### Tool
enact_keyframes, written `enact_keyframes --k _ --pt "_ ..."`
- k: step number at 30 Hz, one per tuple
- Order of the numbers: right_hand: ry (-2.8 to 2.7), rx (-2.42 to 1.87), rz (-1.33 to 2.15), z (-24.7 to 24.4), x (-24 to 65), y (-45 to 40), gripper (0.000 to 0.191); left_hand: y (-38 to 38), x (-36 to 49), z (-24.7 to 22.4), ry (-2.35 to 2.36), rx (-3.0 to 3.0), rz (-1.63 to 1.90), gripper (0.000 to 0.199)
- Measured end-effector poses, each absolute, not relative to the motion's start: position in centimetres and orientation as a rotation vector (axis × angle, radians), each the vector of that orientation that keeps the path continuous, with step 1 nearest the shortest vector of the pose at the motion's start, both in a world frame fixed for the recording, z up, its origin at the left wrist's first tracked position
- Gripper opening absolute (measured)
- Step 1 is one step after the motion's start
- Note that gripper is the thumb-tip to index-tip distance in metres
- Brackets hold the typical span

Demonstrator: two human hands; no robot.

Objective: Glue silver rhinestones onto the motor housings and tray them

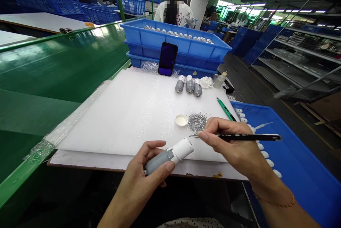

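My left hand (pixel 149 171) is wrapped round a grey and white cylindrical device (pixel 170 155), its white end tilted up to the right. Between the thumb and fingers of my right hand (pixel 231 142) is a thin black pen-like tool (pixel 247 137), its tip close to the white end, apart from it. A pile of small shiny rhinestones (pixel 197 122) lies on the white foam sheet (pixel 119 114), beside a small round dish (pixel 181 120) of pale material. Three similar grey and white devices (pixel 189 85) stand farther back.
Stacked blue crates (pixel 176 48) with a black phone (pixel 167 59) leaning on them stand at the back. A green cutter (pixel 226 109) and a small bottle (pixel 220 79) are at the right, near a blue bin (pixel 301 171) of devices. A person (pixel 176 11) sits beyond.
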State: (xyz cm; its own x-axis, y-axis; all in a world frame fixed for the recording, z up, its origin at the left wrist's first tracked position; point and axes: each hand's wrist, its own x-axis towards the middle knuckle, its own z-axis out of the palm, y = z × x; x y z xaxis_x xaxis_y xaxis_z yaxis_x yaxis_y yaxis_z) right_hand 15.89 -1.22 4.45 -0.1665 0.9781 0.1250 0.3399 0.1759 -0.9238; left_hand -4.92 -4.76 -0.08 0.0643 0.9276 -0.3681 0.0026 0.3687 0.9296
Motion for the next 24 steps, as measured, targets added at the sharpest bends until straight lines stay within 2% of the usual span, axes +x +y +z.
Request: enact_keyframes --k 3,24 --pt "-1.653 -1.294 1.083 4.7 16.1 -2.0 0.028 -4.2 -5.9 0.5 1.392 1.081 0.876 0.029" --pt "-1.458 -1.281 1.898 4.2 16.4 -1.3 0.034 -0.3 -7.3 0.4 1.225 1.391 0.846 0.030"
